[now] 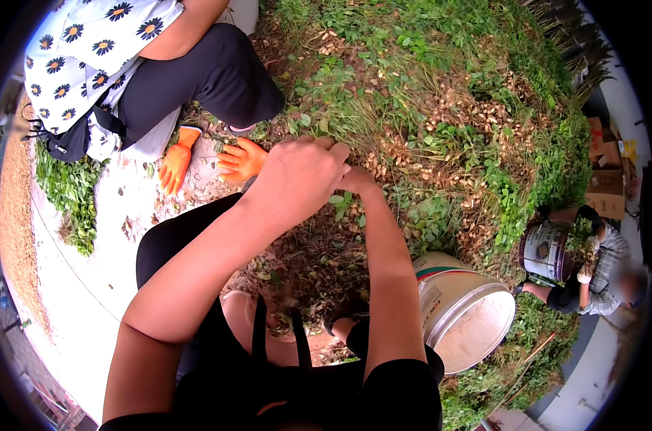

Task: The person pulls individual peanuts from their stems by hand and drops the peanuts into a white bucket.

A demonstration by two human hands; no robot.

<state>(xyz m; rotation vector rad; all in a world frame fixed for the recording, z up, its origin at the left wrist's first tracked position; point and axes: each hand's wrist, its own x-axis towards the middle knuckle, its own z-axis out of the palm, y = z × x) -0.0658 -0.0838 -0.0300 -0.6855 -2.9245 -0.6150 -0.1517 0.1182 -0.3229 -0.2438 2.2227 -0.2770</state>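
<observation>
Peanut plants [441,129] heaped between bucket [462,312], orange gloves [243,159]

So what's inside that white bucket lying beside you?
The white bucket lies tipped on its side, mouth facing out. The part of its pale inner wall that shows looks bare. Its deeper end is hidden by the rim, and my right forearm covers its near edge.

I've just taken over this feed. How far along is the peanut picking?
Done: cannot tell; the tipped white bucket shows no pods from here. In hand: the left hand and right hand meet at the edge of the peanut plant heap; what they grip is hidden. Left: many pods on the heap are unpicked.
</observation>
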